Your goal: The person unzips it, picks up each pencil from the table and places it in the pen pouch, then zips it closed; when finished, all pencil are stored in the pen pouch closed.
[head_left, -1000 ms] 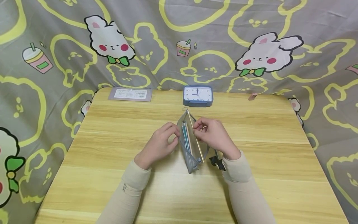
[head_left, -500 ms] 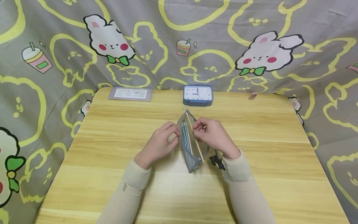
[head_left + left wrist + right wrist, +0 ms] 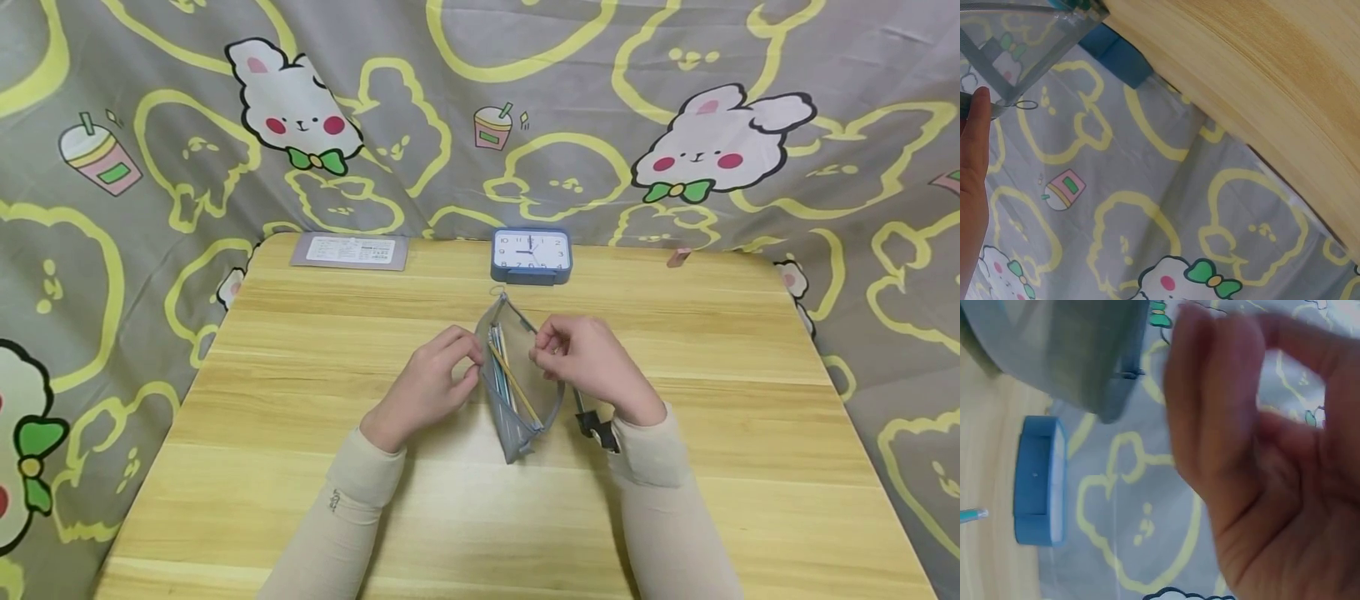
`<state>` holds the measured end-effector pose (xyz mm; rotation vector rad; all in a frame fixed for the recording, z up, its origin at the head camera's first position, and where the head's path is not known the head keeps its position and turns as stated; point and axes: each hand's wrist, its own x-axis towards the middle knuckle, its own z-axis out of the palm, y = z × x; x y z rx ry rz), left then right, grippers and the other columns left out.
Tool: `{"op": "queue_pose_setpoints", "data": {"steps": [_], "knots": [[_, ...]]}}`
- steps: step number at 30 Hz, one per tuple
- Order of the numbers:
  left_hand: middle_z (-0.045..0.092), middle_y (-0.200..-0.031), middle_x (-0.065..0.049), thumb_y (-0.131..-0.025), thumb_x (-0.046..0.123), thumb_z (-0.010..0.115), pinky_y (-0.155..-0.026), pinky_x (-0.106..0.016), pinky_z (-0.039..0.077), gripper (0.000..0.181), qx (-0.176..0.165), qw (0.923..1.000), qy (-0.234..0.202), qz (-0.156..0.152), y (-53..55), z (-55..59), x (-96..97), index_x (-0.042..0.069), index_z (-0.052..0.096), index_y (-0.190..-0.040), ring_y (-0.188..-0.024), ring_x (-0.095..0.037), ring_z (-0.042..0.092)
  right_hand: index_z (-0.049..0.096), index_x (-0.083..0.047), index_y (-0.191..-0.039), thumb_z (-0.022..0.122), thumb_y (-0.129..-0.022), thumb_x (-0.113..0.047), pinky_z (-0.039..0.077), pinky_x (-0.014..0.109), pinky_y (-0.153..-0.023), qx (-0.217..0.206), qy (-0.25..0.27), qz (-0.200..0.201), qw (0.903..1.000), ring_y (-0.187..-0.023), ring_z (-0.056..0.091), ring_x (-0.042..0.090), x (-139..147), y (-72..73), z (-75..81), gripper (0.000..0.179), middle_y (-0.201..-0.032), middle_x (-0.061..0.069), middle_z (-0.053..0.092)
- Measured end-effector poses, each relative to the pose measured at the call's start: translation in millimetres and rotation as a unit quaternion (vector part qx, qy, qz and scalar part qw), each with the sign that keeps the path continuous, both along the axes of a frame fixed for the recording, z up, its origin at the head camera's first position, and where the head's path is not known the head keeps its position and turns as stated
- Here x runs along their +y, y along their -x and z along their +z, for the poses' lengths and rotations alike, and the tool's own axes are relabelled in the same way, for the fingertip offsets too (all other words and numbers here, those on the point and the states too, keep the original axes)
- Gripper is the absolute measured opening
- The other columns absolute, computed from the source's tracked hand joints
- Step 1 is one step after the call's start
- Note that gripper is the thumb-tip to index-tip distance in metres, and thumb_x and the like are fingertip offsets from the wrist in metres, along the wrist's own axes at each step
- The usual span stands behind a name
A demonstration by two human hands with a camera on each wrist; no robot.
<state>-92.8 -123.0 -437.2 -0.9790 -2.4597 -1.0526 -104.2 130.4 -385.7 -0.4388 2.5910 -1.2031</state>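
A grey translucent mesh pencil pouch point(image 3: 501, 433) stands unzipped in the middle of the table, its mouth spread. Several slim pens or pencils point(image 3: 497, 367), some teal, lie inside it. Slanting across them in the mouth is a golden pencil point(image 3: 516, 385). My left hand point(image 3: 423, 387) pinches the pouch's left edge; in the left wrist view a finger point(image 3: 975, 137) shows beside the mesh. My right hand point(image 3: 588, 358) is just off the pouch's right edge. Its fingers are bent loosely, with nothing visible between them, and in the right wrist view a gap separates them from the pouch.
A blue alarm clock point(image 3: 531, 255) stands behind the pouch at the table's back edge. To its left lies a flat grey package with a white label point(image 3: 349, 252); a small pinkish piece point(image 3: 678, 257) is at back right. A teal pen tip point(image 3: 974, 515) shows on the wooden table point(image 3: 262, 417).
My right hand has let go of the golden pencil and shifted slightly right. The pencil has dropped into the pouch, leaning across the other pens. The left hand has kept its place.
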Motion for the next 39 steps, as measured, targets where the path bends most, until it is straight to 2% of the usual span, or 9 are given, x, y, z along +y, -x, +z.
{"op": "queue_pose_setpoints", "data": {"steps": [4, 6, 9, 11, 16, 23, 33, 37, 39], "knots": [[0.069, -0.105, -0.006, -0.086, -0.005, 0.073, -0.09, -0.031, 0.063, 0.017, 0.0, 1.0, 0.0, 0.001, 0.1, 0.8, 1.0, 0.008, 0.066, -0.094, -0.099, -0.021, 0.072, 0.066, -0.012, -0.088, 0.075, -0.092, -0.012, 0.057, 0.027, -0.055, -0.007, -0.054, 0.099, 0.9935, -0.06, 0.063, 0.009, -5, -4.5, 0.9, 0.01, -0.073, -0.003, 0.068], [0.069, -0.105, -0.006, -0.086, -0.005, 0.073, -0.09, -0.031, 0.063, 0.017, -0.001, 1.0, 0.001, 0.002, -0.1, 1.5, 1.3, 0.008, 0.066, -0.094, -0.099, -0.021, 0.072, 0.064, -0.012, -0.087, 0.074, -0.09, -0.008, 0.056, 0.026, -0.053, -0.016, -0.065, 0.113, 0.9913, -0.058, 0.061, 0.009, -11, -6.3, -0.5, 0.011, -0.07, -0.004, 0.066], [0.069, -0.106, -0.006, -0.086, -0.005, 0.073, -0.09, -0.031, 0.063, 0.017, -0.001, 1.0, 0.003, 0.002, -0.7, 2.2, 1.6, 0.008, 0.066, -0.095, -0.099, -0.021, 0.072, 0.061, -0.012, -0.085, 0.072, -0.088, -0.003, 0.055, 0.027, -0.049, -0.03, -0.07, 0.096, 0.9925, -0.054, 0.059, 0.01, -19, -8.0, -4.1, 0.014, -0.066, -0.003, 0.063], [0.069, -0.106, -0.006, -0.086, -0.005, 0.073, -0.091, -0.031, 0.063, 0.017, -0.002, 1.0, 0.004, 0.002, -1.2, 2.3, 1.5, 0.008, 0.067, -0.095, -0.099, -0.021, 0.072, 0.06, -0.011, -0.085, 0.076, -0.089, -0.006, 0.054, 0.027, -0.049, -0.035, -0.081, 0.086, 0.9923, -0.054, 0.059, 0.01, -23, -8.6, -6.2, 0.017, -0.065, -0.002, 0.061], [0.069, -0.106, -0.006, -0.085, -0.005, 0.075, -0.089, -0.031, 0.064, 0.017, 0.001, 1.0, 0.0, 0.001, -1.3, 2.2, 1.6, 0.008, 0.066, -0.094, -0.098, -0.021, 0.072, 0.059, -0.012, -0.084, 0.078, -0.088, -0.009, 0.052, 0.026, -0.051, -0.035, -0.116, 0.093, 0.9882, -0.056, 0.057, 0.01, -26, -8.4, -10.0, 0.02, -0.066, -0.003, 0.058], [0.069, -0.107, -0.006, -0.085, -0.005, 0.074, -0.09, -0.031, 0.063, 0.017, -0.007, 1.0, 0.002, 0.006, -1.2, 2.9, 0.8, 0.008, 0.067, -0.095, -0.099, -0.021, 0.072, 0.058, -0.012, -0.084, 0.076, -0.09, -0.008, 0.052, 0.025, -0.047, -0.035, -0.1, 0.055, 0.9928, -0.056, 0.059, 0.012, -29, -8.1, -6.9, 0.02, -0.068, 0.0, 0.059], [0.069, -0.107, -0.006, -0.086, -0.004, 0.074, -0.089, -0.031, 0.063, 0.017, -0.008, 0.9999, 0.006, 0.008, -1.4, 2.8, 0.7, 0.008, 0.067, -0.095, -0.099, -0.02, 0.071, 0.054, -0.015, -0.076, 0.083, -0.088, -0.012, 0.047, 0.024, -0.054, -0.011, -0.14, 0.08, 0.9868, -0.063, 0.055, 0.012, -31, -5.7, -13.9, 0.031, -0.067, -0.004, 0.052], [0.069, -0.106, -0.006, -0.086, -0.005, 0.074, -0.088, -0.031, 0.064, 0.017, -0.006, 0.9999, 0.005, 0.007, -1.6, 2.6, 0.9, 0.008, 0.067, -0.095, -0.098, -0.02, 0.071, 0.058, -0.015, -0.072, 0.079, -0.089, -0.011, 0.046, 0.024, -0.055, 0.0, -0.156, 0.088, 0.9838, -0.063, 0.054, 0.011, -30, -4.9, -15.9, 0.027, -0.067, -0.004, 0.055], [0.069, -0.106, -0.006, -0.085, -0.005, 0.074, -0.088, -0.031, 0.064, 0.017, -0.004, 1.0, 0.005, 0.007, -1.2, 2.5, 1.3, 0.007, 0.067, -0.095, -0.098, -0.021, 0.072, 0.063, -0.014, -0.075, 0.077, -0.091, -0.012, 0.05, 0.024, -0.057, 0.006, -0.148, 0.08, 0.9858, -0.064, 0.056, 0.012, -24, -3.9, -13.1, 0.021, -0.069, -0.003, 0.06]]}}
